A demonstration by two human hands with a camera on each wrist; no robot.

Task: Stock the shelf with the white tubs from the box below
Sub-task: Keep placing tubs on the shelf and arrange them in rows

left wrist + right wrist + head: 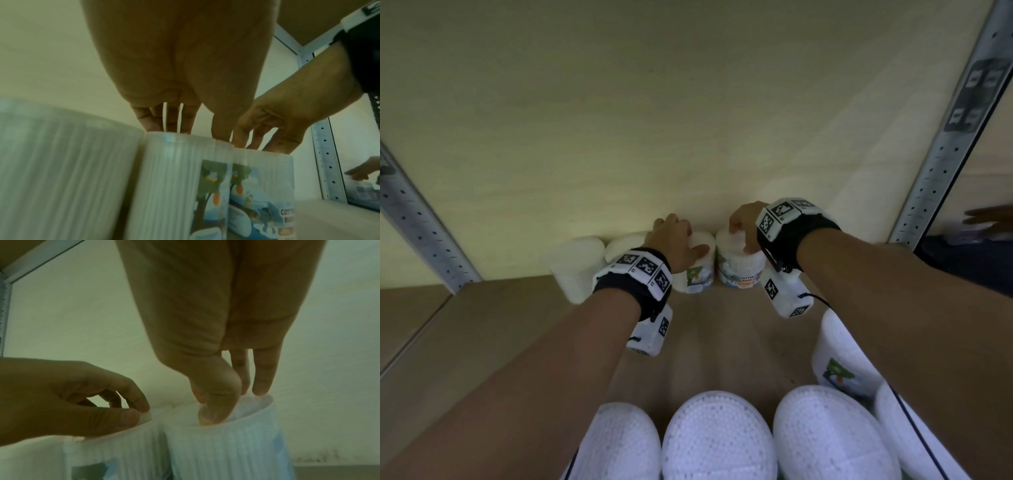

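Shelf [493,329]: a wooden board with a pale back wall and perforated metal uprights [941,150] at both sides.
Front tubs [717,442]: white tubs with dimpled lids crowded the near edge of the board, well apart from the back row.
Back row [577,270]: four white tubs stood upright against the back wall, touching side by side; the two on the left were blurred.
Left tub [697,274]: third in the row, with a picture label facing forward.
Right tub [739,270]: at the right end, its label reading "COTTON BUDS".
Left hand [676,243]: it lay over the left tub's top, fingers [174,121] and thumb curled down and gripping the rim.
Right hand [744,226]: it pinched the right tub's lid from above, thumb [216,402] in front, fingers behind.
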